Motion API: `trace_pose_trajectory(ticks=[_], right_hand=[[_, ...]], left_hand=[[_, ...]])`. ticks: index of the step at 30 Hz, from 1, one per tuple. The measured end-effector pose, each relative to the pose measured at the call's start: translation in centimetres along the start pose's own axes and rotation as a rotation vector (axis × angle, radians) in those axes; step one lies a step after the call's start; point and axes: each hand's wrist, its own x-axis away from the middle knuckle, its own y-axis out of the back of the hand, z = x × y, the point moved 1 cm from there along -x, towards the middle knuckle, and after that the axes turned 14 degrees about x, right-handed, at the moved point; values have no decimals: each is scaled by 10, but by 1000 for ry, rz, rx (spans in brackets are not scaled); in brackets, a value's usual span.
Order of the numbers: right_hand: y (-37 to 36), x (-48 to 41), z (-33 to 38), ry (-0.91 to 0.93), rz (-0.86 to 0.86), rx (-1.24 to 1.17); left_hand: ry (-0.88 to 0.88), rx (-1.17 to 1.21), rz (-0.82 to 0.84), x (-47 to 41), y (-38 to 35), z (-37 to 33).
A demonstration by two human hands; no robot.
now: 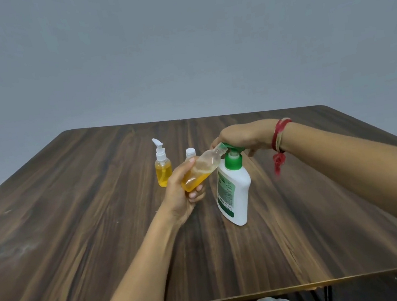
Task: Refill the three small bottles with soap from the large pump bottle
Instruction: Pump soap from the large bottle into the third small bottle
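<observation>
— What is happening at the wooden table [78, 240]?

— The left hand [181, 195] is gripping a small open bottle [201, 171], fingers wrapped round its base, tilting its mouth against the green pump nozzle. The right hand [243, 137] is lying over the pump head of the large white bottle [235, 191], fingers curled down on it.

— And the other bottles?

— A small pump bottle [163, 168] and a capped small bottle [190, 153] are standing just behind, toward the far edge. A red thread [278, 140] is circling the right wrist.

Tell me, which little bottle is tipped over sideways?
The clear small bottle of orange soap held in the left hand; the white-pump bottle and white-capped bottle stand upright on the table.
</observation>
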Motion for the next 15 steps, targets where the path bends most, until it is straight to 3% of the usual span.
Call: trace_pose_trajectory(ticks=[15], right_hand=[[-6,0,-1,48,-48,-8]], left_hand=[[2,-2,-27,1,1,1]])
